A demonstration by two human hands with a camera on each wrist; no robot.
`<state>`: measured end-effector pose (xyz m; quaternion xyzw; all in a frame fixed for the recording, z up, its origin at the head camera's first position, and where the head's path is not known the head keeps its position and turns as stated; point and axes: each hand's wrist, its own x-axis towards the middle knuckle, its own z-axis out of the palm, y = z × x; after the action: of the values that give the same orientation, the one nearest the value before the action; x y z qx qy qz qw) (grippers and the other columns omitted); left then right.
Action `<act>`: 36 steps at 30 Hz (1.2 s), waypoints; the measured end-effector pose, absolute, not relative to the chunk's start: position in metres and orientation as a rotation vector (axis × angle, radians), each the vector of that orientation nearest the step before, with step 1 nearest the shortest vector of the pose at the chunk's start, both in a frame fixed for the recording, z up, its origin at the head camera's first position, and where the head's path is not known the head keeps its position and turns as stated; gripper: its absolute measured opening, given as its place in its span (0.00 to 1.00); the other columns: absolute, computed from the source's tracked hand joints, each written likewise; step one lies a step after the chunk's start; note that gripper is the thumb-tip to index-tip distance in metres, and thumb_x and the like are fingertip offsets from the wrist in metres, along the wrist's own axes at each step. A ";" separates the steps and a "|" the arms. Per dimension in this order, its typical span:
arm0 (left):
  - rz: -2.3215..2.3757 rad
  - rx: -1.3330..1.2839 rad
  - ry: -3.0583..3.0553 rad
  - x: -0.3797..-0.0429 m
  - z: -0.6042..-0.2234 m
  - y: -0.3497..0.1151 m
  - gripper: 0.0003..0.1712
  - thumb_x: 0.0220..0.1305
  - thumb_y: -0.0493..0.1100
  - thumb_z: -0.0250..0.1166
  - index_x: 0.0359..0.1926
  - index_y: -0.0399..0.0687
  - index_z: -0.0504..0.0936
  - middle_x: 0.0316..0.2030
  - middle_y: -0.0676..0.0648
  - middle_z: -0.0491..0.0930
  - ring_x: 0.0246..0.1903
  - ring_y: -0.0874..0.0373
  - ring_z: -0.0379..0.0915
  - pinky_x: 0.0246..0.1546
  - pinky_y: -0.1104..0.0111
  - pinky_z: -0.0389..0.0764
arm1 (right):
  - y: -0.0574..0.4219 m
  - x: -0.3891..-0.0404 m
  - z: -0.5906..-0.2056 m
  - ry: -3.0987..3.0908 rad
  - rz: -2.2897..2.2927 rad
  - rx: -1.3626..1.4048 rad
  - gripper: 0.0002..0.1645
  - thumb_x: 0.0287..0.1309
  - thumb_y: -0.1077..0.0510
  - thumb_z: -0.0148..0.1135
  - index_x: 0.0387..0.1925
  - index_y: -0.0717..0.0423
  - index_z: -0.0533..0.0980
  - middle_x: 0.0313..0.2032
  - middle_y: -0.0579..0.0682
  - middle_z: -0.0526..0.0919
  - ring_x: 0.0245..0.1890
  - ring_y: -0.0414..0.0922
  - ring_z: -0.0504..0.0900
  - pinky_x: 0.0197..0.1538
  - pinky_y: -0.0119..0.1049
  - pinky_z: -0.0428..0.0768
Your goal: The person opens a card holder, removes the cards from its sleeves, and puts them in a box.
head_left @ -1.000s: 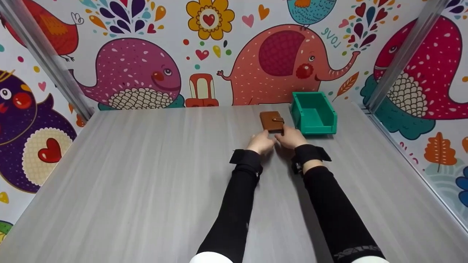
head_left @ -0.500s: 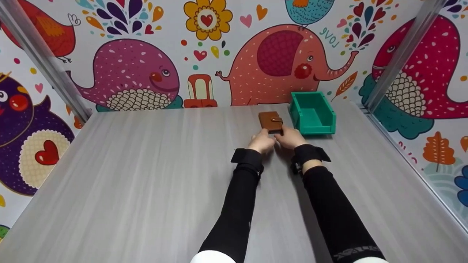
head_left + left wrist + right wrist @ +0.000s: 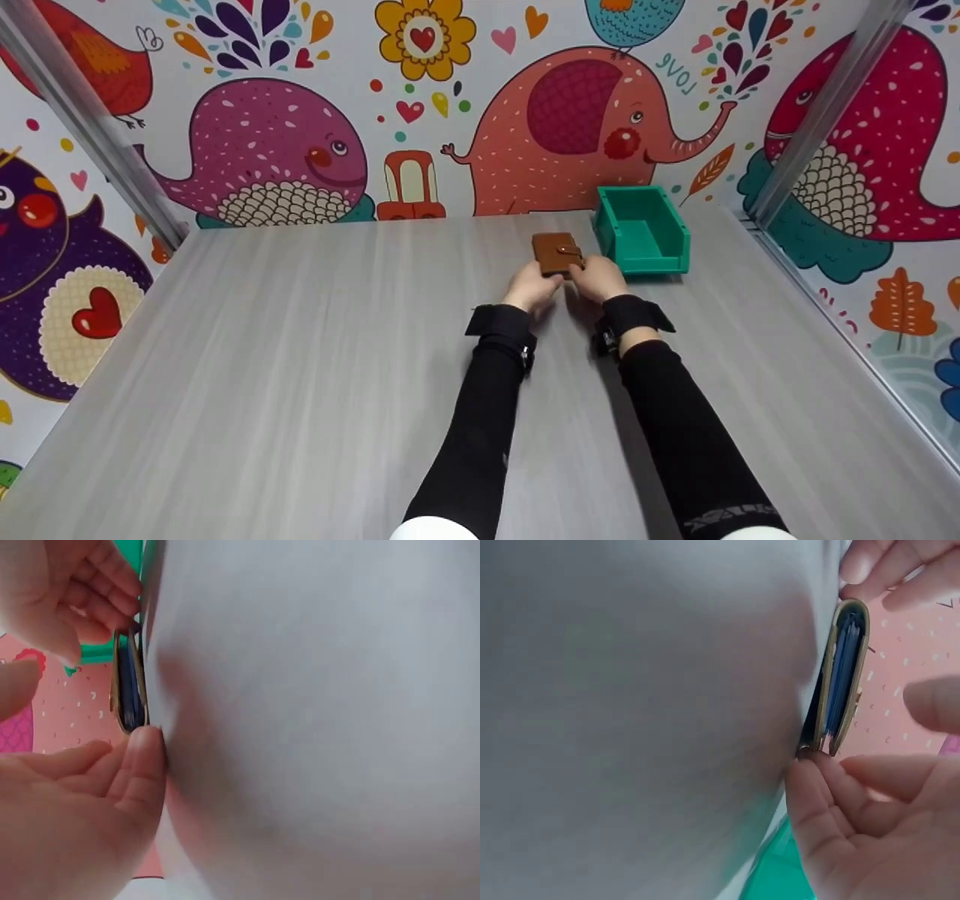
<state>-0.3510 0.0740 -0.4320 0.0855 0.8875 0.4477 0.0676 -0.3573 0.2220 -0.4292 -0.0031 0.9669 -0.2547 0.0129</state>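
Note:
A small brown leather wallet (image 3: 553, 253) with a snap strap lies on the grey table beside a green bin. Seen end-on in the right wrist view, the wallet (image 3: 844, 679) is folded, with blue inserts inside. My left hand (image 3: 529, 287) has its fingertips at the folded spine, its thumb held apart in the left wrist view. At the opposite edge, by the strap, are the fingertips of my right hand (image 3: 600, 279), and that thumb too stands away from the wallet in the right wrist view. Both hands rest low over the table.
The open-topped green bin (image 3: 647, 266) stands just right of the wallet, near the back wall (image 3: 427, 112) with its printed animals. Metal frame posts (image 3: 810, 120) rise at the table's back corners. Pale table surface (image 3: 262, 375) stretches left and toward the front.
The wallet has shifted slightly toward me. My left hand has moved a little to the left, against the spine, and the right fingers have come up to the strap edge.

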 end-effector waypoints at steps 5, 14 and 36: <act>1.248 0.143 2.780 -0.351 -0.431 0.069 0.20 0.73 0.45 0.56 0.54 0.32 0.79 0.51 0.37 0.81 0.49 0.46 0.78 0.50 0.61 0.76 | 0.221 -0.357 -0.429 2.987 -0.795 0.031 0.24 0.74 0.54 0.44 0.44 0.74 0.76 0.42 0.69 0.80 0.40 0.61 0.79 0.48 0.51 0.75; 1.194 0.050 2.822 -0.348 -0.433 0.062 0.21 0.72 0.48 0.59 0.52 0.33 0.81 0.49 0.38 0.82 0.48 0.46 0.79 0.50 0.62 0.76 | 0.220 -0.354 -0.425 2.879 -0.922 0.002 0.23 0.74 0.53 0.49 0.45 0.72 0.78 0.30 0.58 0.82 0.30 0.52 0.79 0.38 0.43 0.76; 1.310 0.284 2.809 -0.297 -0.413 0.003 0.17 0.67 0.48 0.63 0.23 0.45 0.77 0.20 0.53 0.72 0.21 0.59 0.66 0.24 0.71 0.65 | 0.203 -0.302 -0.409 2.758 -1.280 -0.186 0.29 0.71 0.53 0.56 0.61 0.73 0.67 0.41 0.63 0.81 0.36 0.55 0.82 0.33 0.35 0.77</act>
<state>-0.2969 0.0031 -0.4131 0.0913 0.9024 0.4210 0.0147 -0.3015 0.2031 -0.4089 -0.0611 0.9044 -0.4196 0.0478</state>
